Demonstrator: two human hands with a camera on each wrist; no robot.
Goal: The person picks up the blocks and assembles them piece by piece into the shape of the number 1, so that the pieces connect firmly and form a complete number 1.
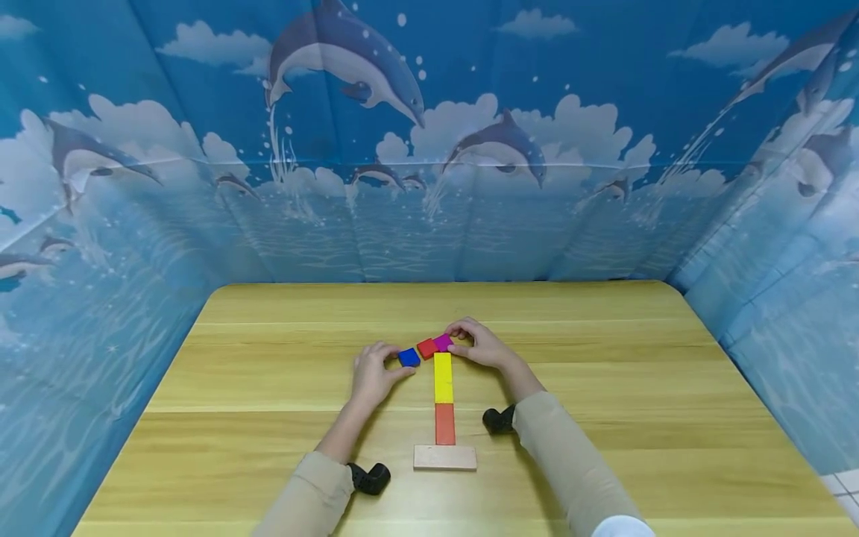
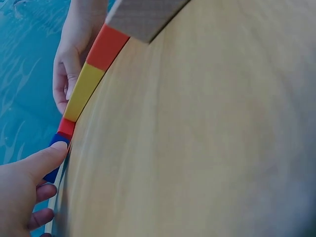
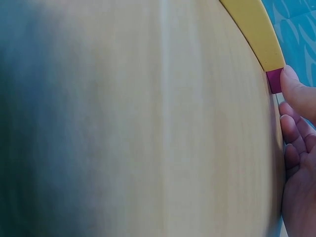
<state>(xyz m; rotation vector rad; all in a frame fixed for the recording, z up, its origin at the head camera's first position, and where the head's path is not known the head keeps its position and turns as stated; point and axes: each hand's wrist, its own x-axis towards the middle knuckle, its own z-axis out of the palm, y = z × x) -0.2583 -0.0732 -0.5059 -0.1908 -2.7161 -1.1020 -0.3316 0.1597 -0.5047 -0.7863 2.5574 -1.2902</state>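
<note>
My left hand (image 1: pixel 373 373) pinches a small blue block (image 1: pixel 408 358) between thumb and fingers. To the right of it, a small gap away in the head view, lies a small red block (image 1: pixel 426 348). Touching that red block is a magenta block (image 1: pixel 444 341), which my right hand (image 1: pixel 482 347) holds between thumb and fingertip. Below these lies a long yellow block (image 1: pixel 443 377), end to end with an orange-red block (image 1: pixel 445 424). A plain wooden block (image 1: pixel 445 457) lies crosswise at the near end. The thumb covers part of the blue block (image 2: pixel 53 175) in the left wrist view.
Everything lies on a wood-grain table (image 1: pixel 268 358). Behind it and at both sides hangs a blue dolphin-print curtain (image 1: pixel 429 231). A black wrist device sticks out from the left sleeve (image 1: pixel 312 485) and another from the right sleeve (image 1: pixel 570 455).
</note>
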